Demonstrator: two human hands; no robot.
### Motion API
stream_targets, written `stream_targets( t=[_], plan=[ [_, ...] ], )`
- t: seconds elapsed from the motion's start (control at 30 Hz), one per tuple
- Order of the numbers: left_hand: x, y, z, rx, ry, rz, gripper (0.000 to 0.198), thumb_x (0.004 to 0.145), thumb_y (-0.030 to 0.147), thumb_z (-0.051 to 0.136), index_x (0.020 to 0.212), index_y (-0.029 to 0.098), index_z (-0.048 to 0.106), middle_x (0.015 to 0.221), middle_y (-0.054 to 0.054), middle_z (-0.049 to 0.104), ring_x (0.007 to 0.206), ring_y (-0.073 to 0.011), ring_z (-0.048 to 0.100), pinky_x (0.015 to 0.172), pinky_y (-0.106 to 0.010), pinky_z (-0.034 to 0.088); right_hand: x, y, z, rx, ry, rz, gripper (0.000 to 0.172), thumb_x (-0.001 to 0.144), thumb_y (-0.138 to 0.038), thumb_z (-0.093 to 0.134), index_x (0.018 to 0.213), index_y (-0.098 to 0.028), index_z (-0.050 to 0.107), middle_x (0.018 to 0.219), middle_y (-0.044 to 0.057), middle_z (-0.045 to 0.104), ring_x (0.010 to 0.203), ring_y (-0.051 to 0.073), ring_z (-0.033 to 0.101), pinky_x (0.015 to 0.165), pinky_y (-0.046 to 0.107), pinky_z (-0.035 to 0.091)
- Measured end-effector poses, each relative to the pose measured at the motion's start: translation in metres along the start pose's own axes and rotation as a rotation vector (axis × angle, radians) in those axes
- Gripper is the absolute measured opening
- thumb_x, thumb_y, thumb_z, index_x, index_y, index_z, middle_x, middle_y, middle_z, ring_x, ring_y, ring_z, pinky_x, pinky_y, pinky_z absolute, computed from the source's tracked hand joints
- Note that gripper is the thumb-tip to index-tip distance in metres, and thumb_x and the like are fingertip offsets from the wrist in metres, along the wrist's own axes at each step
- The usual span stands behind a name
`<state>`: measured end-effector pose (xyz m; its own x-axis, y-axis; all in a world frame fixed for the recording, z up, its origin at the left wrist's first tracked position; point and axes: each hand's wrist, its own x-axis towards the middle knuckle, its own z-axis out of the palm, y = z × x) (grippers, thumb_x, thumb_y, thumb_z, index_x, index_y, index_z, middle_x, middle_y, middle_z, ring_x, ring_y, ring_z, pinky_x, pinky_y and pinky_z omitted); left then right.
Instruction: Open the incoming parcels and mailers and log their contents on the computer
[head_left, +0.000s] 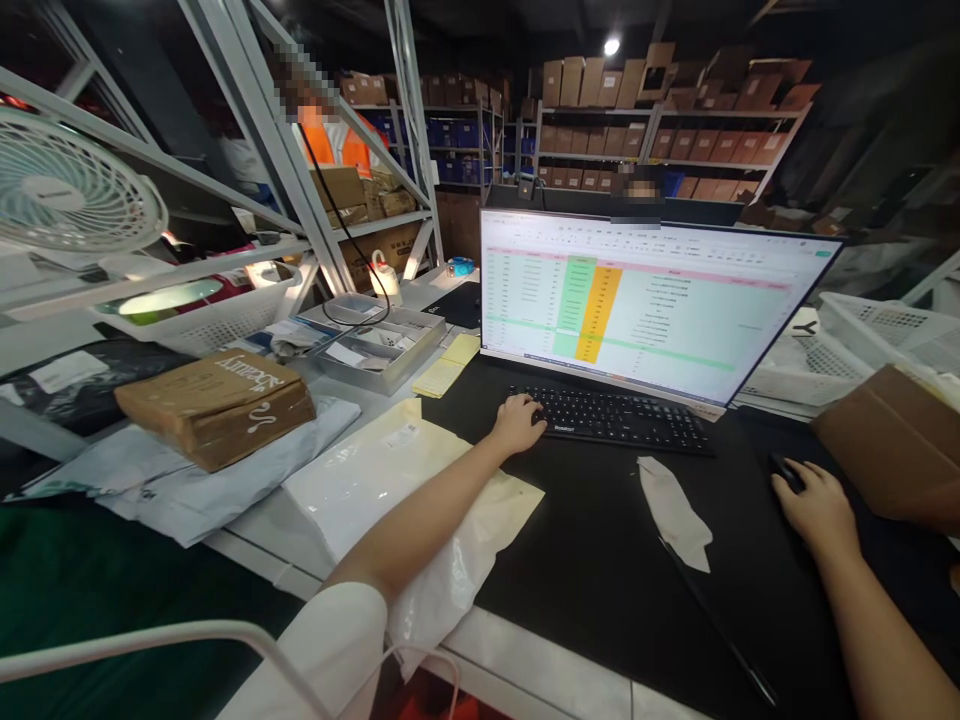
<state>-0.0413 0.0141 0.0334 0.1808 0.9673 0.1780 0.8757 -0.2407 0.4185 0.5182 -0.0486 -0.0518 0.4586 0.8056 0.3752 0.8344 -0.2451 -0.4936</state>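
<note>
My left hand (519,424) rests on the left end of a black keyboard (622,420), its fingers lying over the keys and holding nothing. Over at the right, my right hand (825,510) is curled around a black computer mouse (786,472), partly hidden under the fingers. Behind the keyboard stands a monitor (675,310) showing a spreadsheet with a green and an orange column. A crumpled white paper strip (673,512) and a thin black stick, perhaps a pen (720,625), lie on the black desk mat (570,560) between my arms. Under my left forearm is a clear plastic bag (341,495).
A brown carton (217,400) sits on grey mailing bags at the left, near a fan (71,185). Beyond are a grey divided tray (390,355) and yellow slips (448,366). Another carton (892,440) flanks my right hand. A person in an orange vest (337,145) stands behind the frame.
</note>
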Motion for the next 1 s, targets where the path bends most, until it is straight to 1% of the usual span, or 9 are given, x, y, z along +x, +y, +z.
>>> stream_targets(
  t=[0.1, 0.23, 0.43, 0.57, 0.67, 0.73, 0.8, 0.9, 1.0],
  plan=[
    [0.0, -0.001, 0.0, 0.016, -0.017, 0.005, 0.037, 0.093, 0.041, 0.061, 0.126, 0.025, 0.069, 0.145, -0.008, 0.056, 0.141, -0.0293, 0.045, 0.119, -0.047, 0.038, 0.0, -0.001, 0.002, -0.045, 0.003, -0.009, 0.053, 0.085, -0.048, 0.045, 0.126, -0.024, 0.069, 0.142, 0.015, 0.057, 0.135, 0.038, 0.053, 0.113, 0.048, 0.044],
    [0.0, -0.003, 0.001, 0.05, -0.034, 0.014, 0.039, 0.095, 0.042, 0.059, 0.13, 0.025, 0.068, 0.147, -0.008, 0.055, 0.141, -0.028, 0.045, 0.119, -0.045, 0.038, 0.002, 0.004, 0.008, -0.104, -0.014, -0.047, 0.068, 0.087, -0.064, 0.043, 0.13, -0.019, 0.068, 0.146, 0.021, 0.054, 0.141, 0.04, 0.046, 0.119, 0.049, 0.038],
    [0.0, -0.003, 0.0, 0.074, -0.044, 0.019, 0.04, 0.095, 0.043, 0.059, 0.13, 0.025, 0.067, 0.146, -0.008, 0.055, 0.141, -0.0288, 0.046, 0.119, -0.046, 0.038, 0.003, 0.006, 0.01, -0.114, -0.036, -0.031, 0.067, 0.09, -0.063, 0.042, 0.135, -0.02, 0.066, 0.149, 0.02, 0.052, 0.142, 0.038, 0.045, 0.116, 0.05, 0.04],
    [-0.002, -0.001, -0.001, 0.073, -0.03, 0.024, 0.039, 0.094, 0.04, 0.061, 0.13, 0.024, 0.067, 0.146, -0.009, 0.056, 0.142, -0.0301, 0.045, 0.119, -0.047, 0.039, -0.002, -0.004, 0.004, -0.104, -0.045, -0.001, 0.076, 0.089, -0.067, 0.043, 0.145, -0.018, 0.06, 0.155, 0.019, 0.047, 0.145, 0.038, 0.042, 0.116, 0.05, 0.04],
    [-0.005, 0.007, -0.007, 0.072, 0.009, 0.045, 0.036, 0.095, 0.036, 0.061, 0.127, 0.022, 0.069, 0.143, -0.012, 0.058, 0.14, -0.0312, 0.047, 0.118, -0.05, 0.039, -0.005, -0.009, 0.0, -0.059, -0.006, -0.008, 0.081, 0.091, -0.068, 0.042, 0.147, -0.013, 0.058, 0.154, 0.021, 0.047, 0.146, 0.037, 0.042, 0.119, 0.046, 0.036],
    [-0.011, 0.019, -0.02, 0.067, 0.052, 0.085, 0.034, 0.098, 0.033, 0.056, 0.128, 0.023, 0.068, 0.144, -0.011, 0.058, 0.141, -0.0285, 0.046, 0.119, -0.048, 0.038, -0.007, -0.01, -0.003, -0.023, 0.043, -0.009, 0.08, 0.092, -0.067, 0.039, 0.144, -0.01, 0.06, 0.152, 0.023, 0.049, 0.145, 0.037, 0.042, 0.121, 0.045, 0.033],
    [-0.023, 0.035, -0.042, 0.051, 0.15, 0.204, 0.034, 0.101, 0.033, 0.05, 0.129, 0.023, 0.068, 0.146, -0.009, 0.059, 0.143, -0.0253, 0.045, 0.122, -0.045, 0.035, -0.007, -0.012, -0.005, 0.021, 0.098, -0.023, 0.079, 0.093, -0.065, 0.037, 0.141, -0.008, 0.061, 0.148, 0.024, 0.052, 0.144, 0.037, 0.043, 0.122, 0.044, 0.031],
    [-0.055, 0.065, -0.089, 0.006, 0.42, 0.46, 0.034, 0.103, 0.038, 0.045, 0.123, 0.024, 0.069, 0.139, -0.009, 0.064, 0.14, -0.0264, 0.05, 0.12, -0.047, 0.038, -0.008, -0.015, -0.01, 0.08, 0.137, -0.037, 0.08, 0.094, -0.062, 0.037, 0.146, -0.004, 0.055, 0.145, 0.026, 0.054, 0.141, 0.039, 0.046, 0.121, 0.045, 0.033],
    [-0.091, 0.083, -0.14, -0.046, 0.659, 0.637, 0.032, 0.103, 0.043, 0.045, 0.116, 0.027, 0.07, 0.129, -0.009, 0.068, 0.13, -0.0282, 0.058, 0.112, -0.051, 0.047, -0.011, -0.021, -0.015, 0.095, 0.101, 0.05, 0.086, 0.096, -0.062, 0.041, 0.16, -0.005, 0.034, 0.146, 0.023, 0.056, 0.135, 0.042, 0.052, 0.114, 0.048, 0.042]
  ],
)
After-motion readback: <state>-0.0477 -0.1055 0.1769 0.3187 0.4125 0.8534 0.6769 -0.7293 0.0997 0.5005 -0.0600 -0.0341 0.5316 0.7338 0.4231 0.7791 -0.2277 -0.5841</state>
